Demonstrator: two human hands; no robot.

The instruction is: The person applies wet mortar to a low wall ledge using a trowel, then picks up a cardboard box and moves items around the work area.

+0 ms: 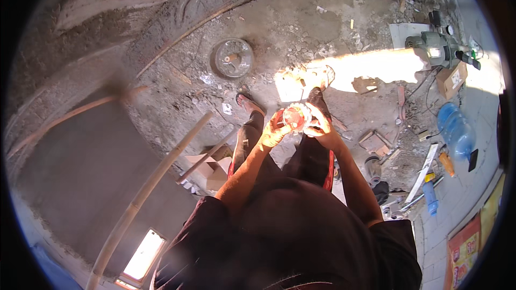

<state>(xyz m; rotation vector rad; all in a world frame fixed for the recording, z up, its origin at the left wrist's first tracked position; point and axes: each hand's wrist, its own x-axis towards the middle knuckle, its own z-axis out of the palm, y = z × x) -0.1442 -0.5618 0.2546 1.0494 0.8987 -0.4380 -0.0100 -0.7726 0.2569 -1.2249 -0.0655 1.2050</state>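
Head view: a person stands on a rough, littered floor (306, 21), looking down past a dark shirt at both forearms.
Round object: held before the thighs, reddish in the middle with a clear, wavy rim (295, 116); glare hides what it is.
Left hand: partly curled, its fingers gripping the object's left side (273, 131).
Right hand: likewise half closed, holding the right side, bright with sunlight (322, 126).
Two-sided hold: probably for steadiness, with the middle uncovered so it can be seen.
Sunlit patch: washes out the floor just beyond the hands (376, 70), hiding detail around the right foot.
Left edge: a long pole slants up from the lower border (150, 188), beside a cardboard box (217, 174), limiting that side.
Right edge: a blue jug (457, 129) and a grey machine (435, 43) stand well apart from the hands.
Ahead: a round grey basin (245, 48) sits beyond the left foot; the hands have open air around them.
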